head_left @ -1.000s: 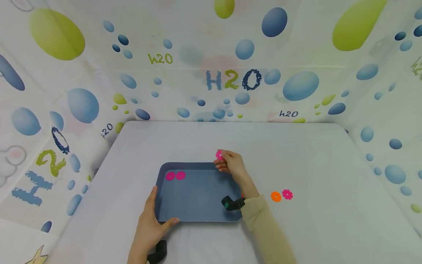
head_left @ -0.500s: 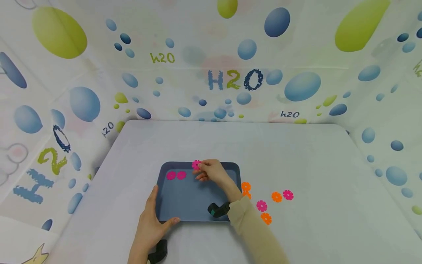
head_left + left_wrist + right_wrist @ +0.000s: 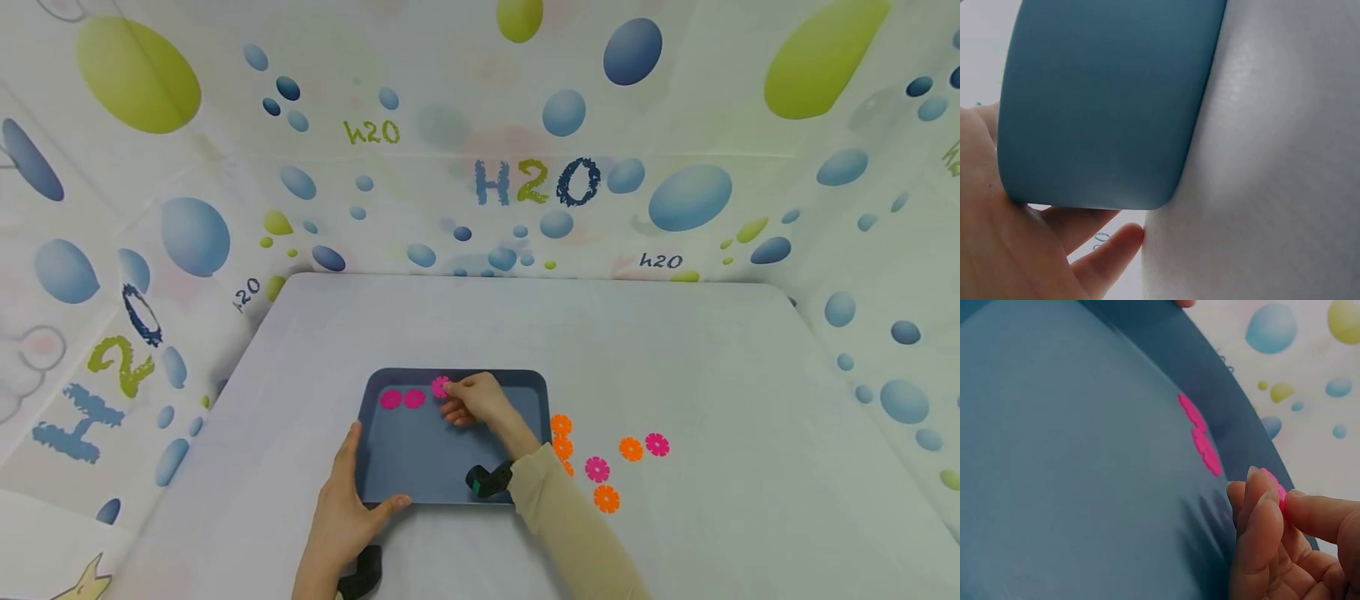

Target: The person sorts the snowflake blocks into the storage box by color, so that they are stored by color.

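A grey-blue tray (image 3: pixel 450 450) lies on the table with two pink notched snowflake discs (image 3: pixel 391 399) side by side near its far left corner. My right hand (image 3: pixel 480 400) is over the far part of the tray and pinches a third pink snowflake disc (image 3: pixel 440 386) between thumb and fingers; in the right wrist view, that pinched disc (image 3: pixel 1280 492) is partly hidden by the fingers. My left hand (image 3: pixel 347 504) holds the tray's near left corner, thumb at the front rim and fingers along the left side. In the left wrist view, the tray wall (image 3: pixel 1104 106) hides part of that hand.
Right of the tray lie several loose discs on the white table (image 3: pixel 735 375), among them an orange disc (image 3: pixel 607 499), a pink disc (image 3: pixel 597 469) and another pink disc (image 3: pixel 657 444). The right forearm partly covers some orange discs (image 3: pixel 562 425). A patterned curtain (image 3: pixel 420 192) surrounds the table.
My right hand has moved left from beyond the tray's far right rim to above the tray, carrying the pink disc, then lowered toward the row. The left hand stays on the corner.
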`<state>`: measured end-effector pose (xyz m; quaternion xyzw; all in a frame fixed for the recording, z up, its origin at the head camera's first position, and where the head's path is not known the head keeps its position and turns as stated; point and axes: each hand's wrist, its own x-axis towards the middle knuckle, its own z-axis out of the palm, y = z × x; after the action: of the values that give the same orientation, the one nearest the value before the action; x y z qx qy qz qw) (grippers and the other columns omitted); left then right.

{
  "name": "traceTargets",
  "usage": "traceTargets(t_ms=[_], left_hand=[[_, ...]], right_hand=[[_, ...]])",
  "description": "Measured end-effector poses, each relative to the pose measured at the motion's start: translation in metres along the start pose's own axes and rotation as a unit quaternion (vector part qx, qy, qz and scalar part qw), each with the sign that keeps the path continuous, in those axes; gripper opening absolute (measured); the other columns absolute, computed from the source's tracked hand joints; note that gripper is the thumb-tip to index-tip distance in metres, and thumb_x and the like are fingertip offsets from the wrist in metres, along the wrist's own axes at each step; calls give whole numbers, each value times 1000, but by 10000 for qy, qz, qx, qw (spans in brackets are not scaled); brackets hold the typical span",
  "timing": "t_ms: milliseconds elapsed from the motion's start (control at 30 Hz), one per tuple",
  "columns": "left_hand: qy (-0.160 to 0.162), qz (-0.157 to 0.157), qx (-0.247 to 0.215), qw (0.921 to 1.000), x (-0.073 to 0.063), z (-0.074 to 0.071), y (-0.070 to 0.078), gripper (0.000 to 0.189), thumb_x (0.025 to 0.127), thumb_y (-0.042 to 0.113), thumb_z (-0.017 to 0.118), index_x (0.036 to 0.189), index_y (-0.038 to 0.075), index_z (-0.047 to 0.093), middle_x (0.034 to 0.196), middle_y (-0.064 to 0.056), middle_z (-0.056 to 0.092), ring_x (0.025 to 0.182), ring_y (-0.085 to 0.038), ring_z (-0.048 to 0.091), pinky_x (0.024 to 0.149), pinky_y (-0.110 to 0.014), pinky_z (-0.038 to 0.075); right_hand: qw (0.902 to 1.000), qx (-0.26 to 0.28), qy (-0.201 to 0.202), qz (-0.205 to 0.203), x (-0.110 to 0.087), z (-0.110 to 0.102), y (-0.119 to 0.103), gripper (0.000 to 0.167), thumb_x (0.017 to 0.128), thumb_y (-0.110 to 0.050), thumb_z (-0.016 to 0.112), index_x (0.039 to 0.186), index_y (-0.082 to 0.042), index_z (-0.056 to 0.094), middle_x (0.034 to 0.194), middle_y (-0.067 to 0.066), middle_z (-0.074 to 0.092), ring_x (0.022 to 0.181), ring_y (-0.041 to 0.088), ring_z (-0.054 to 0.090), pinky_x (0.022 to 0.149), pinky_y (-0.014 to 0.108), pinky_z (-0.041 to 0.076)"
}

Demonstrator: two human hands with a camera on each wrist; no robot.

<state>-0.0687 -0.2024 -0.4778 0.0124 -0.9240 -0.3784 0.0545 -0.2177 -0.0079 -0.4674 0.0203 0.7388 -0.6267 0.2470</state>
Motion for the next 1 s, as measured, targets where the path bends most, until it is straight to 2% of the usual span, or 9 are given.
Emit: traceTargets(t_ms=[200, 467, 733, 867, 1000], left_hand=[[40, 8, -19, 10000, 0, 0, -3, 120, 69, 36, 87, 156, 7, 10, 155, -31, 24, 137, -54, 32, 104, -67, 35], [14, -34, -86, 10000, -1, 1, -4, 119, 69, 35, 87, 156, 6, 10, 155, -31, 23, 138, -54, 30, 105, -67, 33], [51, 34, -82, 9999, 0, 3, -3, 119, 69, 37, 87, 156, 7, 11, 155, -32, 24, 137, -55, 32, 104, -67, 35], [-40, -79, -103, 9999, -1, 2, -3, 120, 69, 39, 86, 156, 9, 9, 156, -31, 22, 139, -54, 29, 107, -67, 32], [-38, -99, -74, 9999, 0, 1, -2, 121, 69, 39, 86, 156, 8, 9, 156, -31, 22, 139, -54, 28, 107, -66, 32]], right_hand=[[9998, -36, 81, 182, 2, 4, 5, 30, 97, -23, 59, 101, 6, 67, 64, 4, 66, 46, 6, 60, 45, 19, 52], [9992, -293, 218, 147, 0, 7, 4, 29, 95, -23, 62, 87, 4, 70, 61, 4, 64, 45, 9, 60, 44, 23, 53], [9990, -370, 232, 106, -1, 6, 4, 30, 95, -22, 63, 84, 5, 69, 58, 4, 62, 43, 9, 59, 43, 23, 53], [9994, -266, 234, 48, -4, 3, 3, 31, 95, -23, 63, 87, 6, 68, 60, 5, 64, 45, 10, 61, 44, 24, 54], [9995, -123, 120, -256, -6, -4, -1, 32, 96, -26, 60, 104, 4, 67, 77, 12, 71, 53, 9, 64, 52, 27, 57]])
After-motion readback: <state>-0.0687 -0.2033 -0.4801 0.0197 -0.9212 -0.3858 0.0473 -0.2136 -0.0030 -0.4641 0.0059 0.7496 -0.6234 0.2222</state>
